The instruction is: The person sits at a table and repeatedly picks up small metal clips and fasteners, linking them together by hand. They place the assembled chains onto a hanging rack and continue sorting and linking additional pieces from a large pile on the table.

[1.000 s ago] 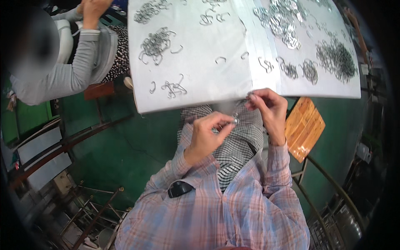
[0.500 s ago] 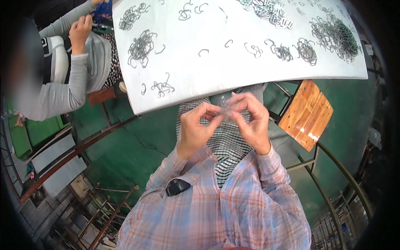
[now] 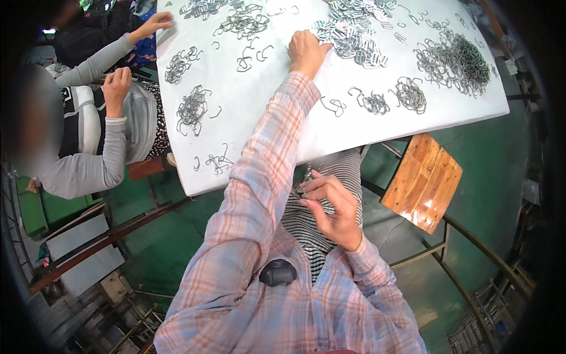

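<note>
My left hand [image 3: 308, 54] reaches across the white tabletop [image 3: 262, 127], thumb apart from the bent fingers. The thumb tip comes close to the left edge of a pile of flat slotted metal buckles [image 3: 359, 44]; the undersides of the fingers are hidden, and nothing shows in them. Over my lap, just off the table's near edge, my right hand [image 3: 335, 207] is closed in a pinch. Between its thumb and fingers are small bent metal wire pieces [image 3: 299, 191], partly covered by the fingers.
Loose clusters of bent wire hooks [image 3: 194, 109] lie about the table, with a denser heap [image 3: 457, 62] at right. A wooden stool [image 3: 423, 182] stands right of my legs. A co-worker in grey sleeves [image 3: 97, 147] sits at the left edge, and another person [image 3: 97, 32] is beyond.
My hands were together over my lap, pinching something. My left hand has since gone up and forward to the buckle pile; my right stays over my lap. The view has shifted.
</note>
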`<state>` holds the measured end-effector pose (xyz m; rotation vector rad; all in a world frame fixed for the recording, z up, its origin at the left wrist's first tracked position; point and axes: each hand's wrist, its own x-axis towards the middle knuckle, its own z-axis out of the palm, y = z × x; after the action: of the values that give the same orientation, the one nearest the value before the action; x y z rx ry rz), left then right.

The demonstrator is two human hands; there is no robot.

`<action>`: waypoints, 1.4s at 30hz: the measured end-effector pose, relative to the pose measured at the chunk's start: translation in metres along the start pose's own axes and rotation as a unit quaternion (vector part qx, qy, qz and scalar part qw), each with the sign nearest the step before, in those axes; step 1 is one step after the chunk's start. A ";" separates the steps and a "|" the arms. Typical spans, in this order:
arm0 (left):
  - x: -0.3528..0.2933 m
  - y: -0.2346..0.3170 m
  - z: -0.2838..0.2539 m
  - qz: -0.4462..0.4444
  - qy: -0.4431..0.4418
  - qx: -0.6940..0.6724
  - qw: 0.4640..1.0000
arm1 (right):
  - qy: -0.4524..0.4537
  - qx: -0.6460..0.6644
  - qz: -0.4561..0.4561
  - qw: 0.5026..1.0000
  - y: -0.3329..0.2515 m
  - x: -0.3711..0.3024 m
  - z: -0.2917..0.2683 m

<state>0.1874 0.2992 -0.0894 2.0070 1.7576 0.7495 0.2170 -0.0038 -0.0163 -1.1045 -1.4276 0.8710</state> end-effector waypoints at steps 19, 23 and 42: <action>-0.254 -0.034 -0.167 -0.131 -0.119 -0.454 0.873 | -0.003 -0.047 0.010 0.999 0.013 0.013 0.014; -0.259 -0.031 -0.173 -0.059 -0.089 -0.365 0.925 | -0.007 -0.059 0.021 0.998 0.015 0.014 0.021; -0.280 -0.049 -0.187 -0.011 -0.019 -0.285 0.958 | -0.225 -0.396 -0.047 0.889 0.119 0.143 0.068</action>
<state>0.0125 0.0181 -0.0124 1.5921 1.3335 1.0588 0.1715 0.1722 -0.0950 -1.4592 -2.3249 0.4741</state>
